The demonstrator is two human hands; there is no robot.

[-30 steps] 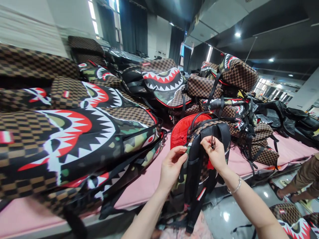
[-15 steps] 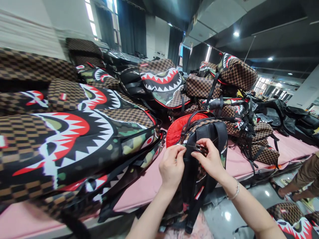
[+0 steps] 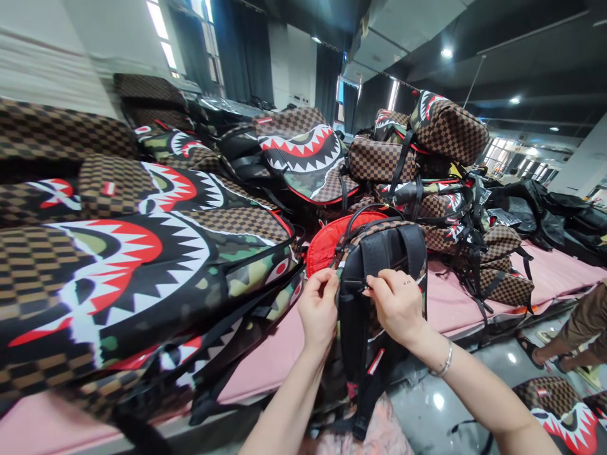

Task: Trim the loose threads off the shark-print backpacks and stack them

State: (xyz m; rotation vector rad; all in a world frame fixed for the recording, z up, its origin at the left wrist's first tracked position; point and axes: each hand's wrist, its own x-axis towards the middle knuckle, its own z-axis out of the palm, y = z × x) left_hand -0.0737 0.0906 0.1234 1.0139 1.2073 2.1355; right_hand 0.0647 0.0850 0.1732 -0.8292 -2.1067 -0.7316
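Note:
A black and checkered backpack (image 3: 386,243) stands upright in front of me, its straps facing me and its red-lined flap (image 3: 327,246) folded open to the left. My left hand (image 3: 320,309) is closed in a pinch at the backpack's left edge; what lies between the fingertips is too small to name. My right hand (image 3: 396,306) is closed at the upper part of the shoulder strap (image 3: 353,328), fingertips pinching something small and dark that I cannot make out. A thin dark line runs between the two hands across the strap top.
Large shark-mouth bags (image 3: 142,265) are piled along the left of the pink table (image 3: 265,360). More checkered bags (image 3: 384,158) are stacked behind and to the right. A person's legs (image 3: 581,325) and another bag (image 3: 545,395) are at the lower right.
My right hand has turned over, its back now facing up, and its fingers have closed together. My left hand stays pinched. The whole view has shifted slightly.

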